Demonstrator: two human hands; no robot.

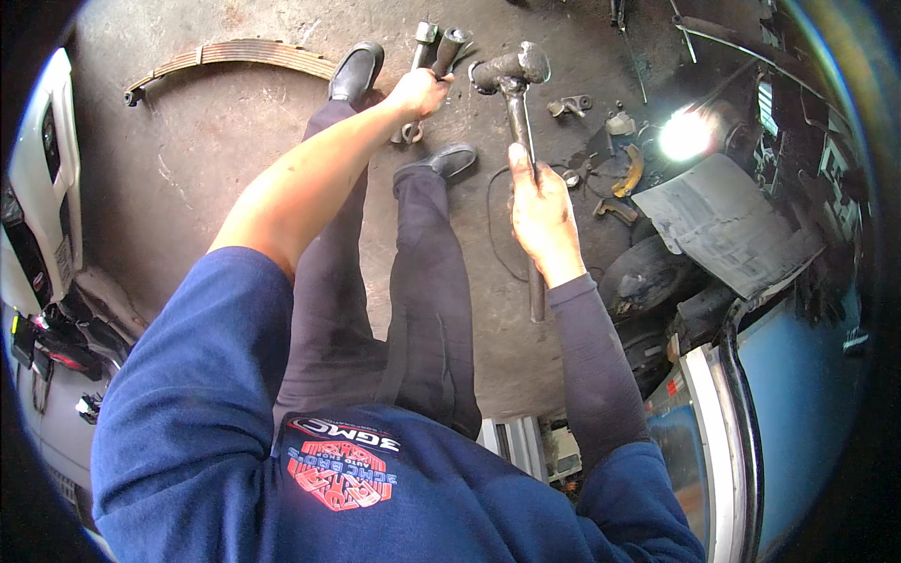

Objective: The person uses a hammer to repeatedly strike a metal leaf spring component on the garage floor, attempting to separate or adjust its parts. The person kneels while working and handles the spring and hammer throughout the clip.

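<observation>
My right hand (544, 211) is wrapped round the metal handle of a sledgehammer (518, 70). The heavy, worn head points away from me, and the handle's lower end sticks out below my hand. Farther left, my outstretched left hand (420, 94) is closed round a dark tube-shaped metal piece (450, 49) above the floor. Beside it, a steel rod with a thick head (425, 36) runs down behind my fingers; I cannot tell whether the hand also grips it. Ring-like metal ends (411, 133) show just below that hand.
A curved leaf spring (235, 53) lies on the concrete floor at the far left. A white vehicle front (47, 178) stands at the left edge. On the right are a bright lamp (685, 136), metal parts (570, 106), a grey panel (723, 220) and a thin cable (495, 235).
</observation>
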